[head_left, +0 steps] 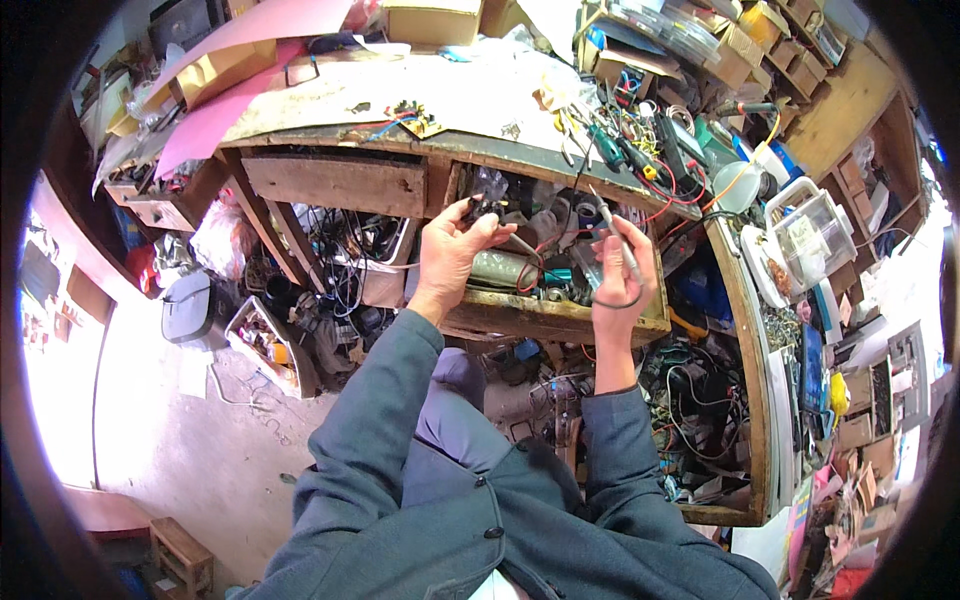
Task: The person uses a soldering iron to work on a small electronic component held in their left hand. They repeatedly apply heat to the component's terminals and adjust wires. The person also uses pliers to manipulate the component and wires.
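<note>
My left hand [455, 250] is raised over an open wooden drawer [560, 312], its fingers pinched on a small dark part [478, 212] whose kind I cannot make out. My right hand [622, 270] grips a slim grey pen-shaped tool [627, 250] with a thin pointed tip aimed up and to the left. A dark cord loops below that hand at the tool's lower end. The two hands are apart, and the tip does not touch the small part. Beneath them the drawer holds a green-grey cylinder [505, 270], wires and mixed parts.
Beyond the drawer runs a workbench [350, 95] with a yellow component cluster [415, 122], and tools and cables [640, 150] heaped at its right. A cable-filled drawer [757, 440] is at my right. Bins and a black container [190, 308] stand on the floor at left.
</note>
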